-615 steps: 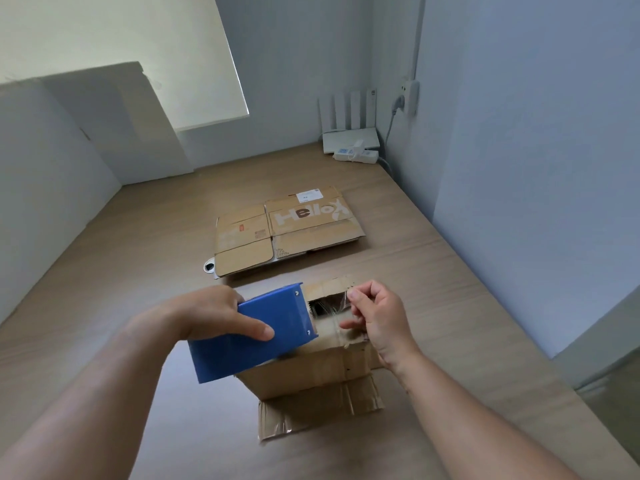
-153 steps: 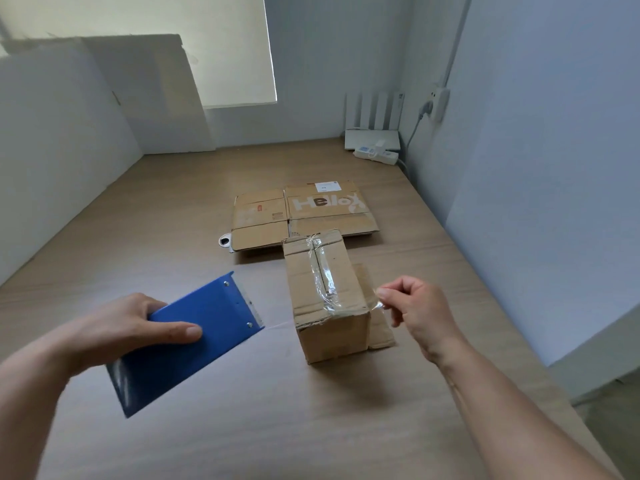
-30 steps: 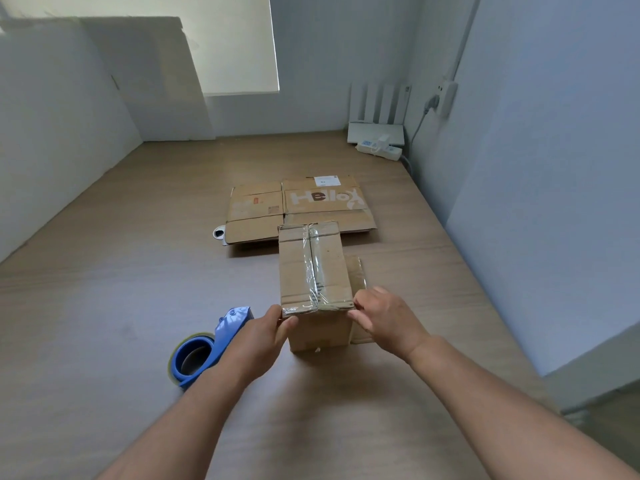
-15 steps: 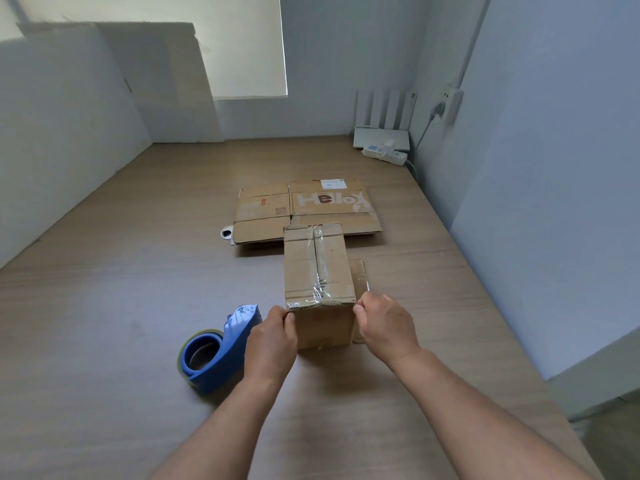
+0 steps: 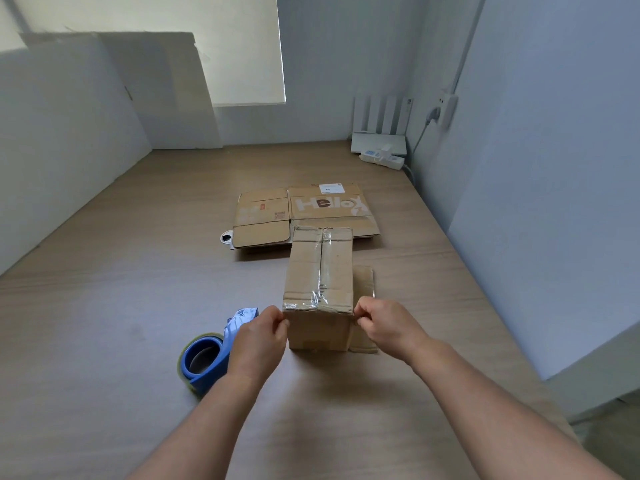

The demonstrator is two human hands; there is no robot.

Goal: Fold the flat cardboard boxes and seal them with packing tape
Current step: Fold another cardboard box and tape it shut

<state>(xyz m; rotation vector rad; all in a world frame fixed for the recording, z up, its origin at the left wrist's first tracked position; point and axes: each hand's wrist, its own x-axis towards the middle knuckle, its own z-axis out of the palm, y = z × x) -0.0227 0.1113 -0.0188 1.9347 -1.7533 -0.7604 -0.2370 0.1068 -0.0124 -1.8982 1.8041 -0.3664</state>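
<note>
1. Reaches in from the near edge with 2 bare forearms over the wooden tabletop (image 5: 104, 306).
2. Curls the left hand (image 5: 258, 341) at the near left top corner of the folded box (image 5: 304, 271), thumb and fingertips pinched together on that corner; cannot tell whether cardboard or a tape end sits inside the pinch.
3. Curls the right hand (image 5: 384, 327) the same way at the near right top corner, fingertips pinched on the edge, knuckles up.
4. Has the blue tape dispenser (image 5: 221, 355) lying on the tabletop just beside the left hand and partly hidden behind it, roll end toward the near side.
5. Keeps the folded box upright on the tabletop between the 2 hands, long side running away, top flaps closed.
6. Carries a wrinkled strip of clear tape (image 5: 320, 271) along the box's centre seam, lapping over the near top edge.
7. Shows 1 loose cardboard flap (image 5: 364, 285) lying flat on the tabletop against the box's right side.
8. Holds, just behind the box, a stack of flat cardboard boxes (image 5: 263, 216), with "Hello" printed on the right half and a small white round object (image 5: 227, 238) peeking out at the stack's near left corner.
9. Ends at the far right corner with a white router (image 5: 379, 133) with upright antennas and a white power strip (image 5: 382, 159).
10. Props a large cardboard sheet (image 5: 156, 91) against the far left wall, beside the window blind (image 5: 225, 46).
</note>
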